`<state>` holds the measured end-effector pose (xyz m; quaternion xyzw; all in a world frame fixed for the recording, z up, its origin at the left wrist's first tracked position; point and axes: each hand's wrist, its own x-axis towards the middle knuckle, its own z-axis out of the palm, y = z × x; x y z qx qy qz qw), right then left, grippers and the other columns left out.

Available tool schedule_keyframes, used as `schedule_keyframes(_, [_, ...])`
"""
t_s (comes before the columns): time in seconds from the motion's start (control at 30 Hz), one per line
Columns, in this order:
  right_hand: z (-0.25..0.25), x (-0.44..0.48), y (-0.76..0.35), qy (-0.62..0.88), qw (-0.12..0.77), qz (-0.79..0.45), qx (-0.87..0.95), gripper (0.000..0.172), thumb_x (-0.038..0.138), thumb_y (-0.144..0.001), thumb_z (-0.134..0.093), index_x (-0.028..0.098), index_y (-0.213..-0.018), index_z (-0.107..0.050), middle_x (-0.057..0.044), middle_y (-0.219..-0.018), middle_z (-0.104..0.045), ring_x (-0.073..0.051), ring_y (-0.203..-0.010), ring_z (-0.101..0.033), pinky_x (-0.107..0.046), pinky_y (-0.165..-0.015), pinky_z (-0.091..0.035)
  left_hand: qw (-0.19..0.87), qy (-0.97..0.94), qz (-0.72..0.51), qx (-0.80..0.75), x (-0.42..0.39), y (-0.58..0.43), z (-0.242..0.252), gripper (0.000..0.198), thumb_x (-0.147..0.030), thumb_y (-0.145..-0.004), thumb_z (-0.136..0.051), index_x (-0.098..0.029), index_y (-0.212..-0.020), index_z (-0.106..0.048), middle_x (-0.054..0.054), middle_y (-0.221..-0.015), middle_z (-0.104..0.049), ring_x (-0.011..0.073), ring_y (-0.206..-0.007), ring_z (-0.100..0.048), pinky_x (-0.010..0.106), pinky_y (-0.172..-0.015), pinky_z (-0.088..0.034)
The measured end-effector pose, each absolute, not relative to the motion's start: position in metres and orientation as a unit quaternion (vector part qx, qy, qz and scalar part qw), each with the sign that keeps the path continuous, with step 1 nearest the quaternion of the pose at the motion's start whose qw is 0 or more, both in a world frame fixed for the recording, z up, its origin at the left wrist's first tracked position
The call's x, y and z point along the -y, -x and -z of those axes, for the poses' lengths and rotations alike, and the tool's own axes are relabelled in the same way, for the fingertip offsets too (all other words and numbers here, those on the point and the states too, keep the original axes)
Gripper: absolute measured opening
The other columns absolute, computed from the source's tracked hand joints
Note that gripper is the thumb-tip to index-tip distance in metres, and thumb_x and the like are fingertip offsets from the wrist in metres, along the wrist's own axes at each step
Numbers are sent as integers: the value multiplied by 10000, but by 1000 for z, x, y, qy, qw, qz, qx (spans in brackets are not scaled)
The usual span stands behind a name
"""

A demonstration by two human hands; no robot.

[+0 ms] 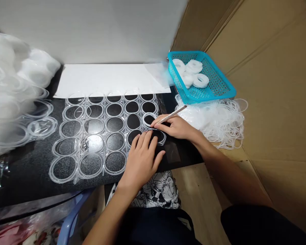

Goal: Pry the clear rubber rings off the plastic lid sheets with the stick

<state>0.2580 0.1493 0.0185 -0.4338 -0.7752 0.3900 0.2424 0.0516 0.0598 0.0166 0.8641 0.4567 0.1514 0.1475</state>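
Observation:
A sheet of clear plastic rings (114, 141), joined in rows, lies flat on the black tabletop. My left hand (142, 154) rests palm down over the sheet's near right corner, its fingers stretched out and apart. Between the fingers of my right hand (177, 126) is a thin, pale stick-like tool (171, 114), held like a pen. The tool's lower tip is at a ring (149, 119) in the right-hand column, which looks whiter than its neighbours. What exactly the tip touches is too small to tell.
A blue plastic basket (216, 90) with several white ring stacks (201, 80) stands at the back right. Loose thin white rings (224, 119) are heaped beneath it. A white paper sheet (104, 80) lies along the wall. Piled plastic ring sheets (12, 88) fill the left side.

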Motion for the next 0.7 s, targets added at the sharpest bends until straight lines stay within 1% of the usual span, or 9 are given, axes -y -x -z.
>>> schedule_keyframes(0.13, [-19,-149,-258,412,242,-363,800,205,295,-1029,-581,248,-1055,-780,-32,-1109,-786,-203,-1075,-718,-396,-994,-543,140,-861,-150,-466,-59,-53,-15,442,-415,-1070,-466,-119,-1387,-551,185,-1528,-529,346,-1403,-485,542,-1182,-388])
schedule_keyframes(0.27, [-15,-144,-257,390,248,-313,830,244,268,-1057,-522,236,-1097,-760,-51,-1121,-767,-198,-1077,-705,-380,-979,-544,141,-854,-146,-479,-62,-58,-16,464,-431,-1060,-489,-131,-1412,-526,181,-1547,-512,346,-1398,-483,549,-1157,-390])
schedule_keyframes(0.33, [-11,-142,-257,367,245,-257,860,264,225,-1057,-495,213,-1136,-747,-78,-1159,-756,-211,-1089,-692,-389,-969,-543,143,-851,-144,-484,-63,-59,-15,485,-457,-1057,-490,-141,-1424,-513,178,-1553,-508,346,-1402,-478,557,-1150,-386])
schedule_keyframes(0.4, [-11,-144,-254,359,218,-175,891,285,179,-1045,-486,189,-1188,-732,-113,-1212,-745,-243,-1106,-675,-420,-958,-534,145,-850,-142,-486,-63,-60,-14,489,-480,-1057,-482,-150,-1417,-515,176,-1545,-516,346,-1408,-471,563,-1149,-377])
schedule_keyframes(0.47, [-16,-154,-250,384,181,-88,901,312,151,-1041,-475,175,-1237,-716,-136,-1247,-738,-273,-1110,-664,-443,-940,-516,147,-850,-139,-486,-63,-60,-13,492,-496,-1058,-474,-155,-1409,-519,173,-1531,-527,347,-1413,-465,564,-1157,-364])
schedule_keyframes(0.53, [-28,-177,-245,432,165,-26,886,333,135,-1043,-457,172,-1260,-706,-140,-1256,-737,-287,-1109,-658,-446,-938,-496,148,-850,-136,-486,-62,-60,-12,509,-512,-1056,-473,-157,-1418,-512,171,-1532,-524,349,-1421,-457,564,-1168,-352])
schedule_keyframes(0.6, [-45,-211,-242,476,168,3,863,342,123,-1038,-443,173,-1241,-713,-134,-1245,-742,-293,-1120,-652,-447,-965,-477,152,-850,-134,-486,-61,-60,-11,518,-518,-1055,-475,-159,-1427,-503,170,-1540,-516,348,-1431,-445,566,-1178,-342])
schedule_keyframes(0.7, [-67,-265,-243,525,193,1,829,322,137,-1034,-445,176,-1141,-746,-131,-1196,-757,-299,-1136,-652,-451,-1008,-464,165,-848,-137,-485,-60,-58,-13,511,-514,-1050,-494,-167,-1425,-502,174,-1554,-499,352,-1442,-431,583,-1184,-335])
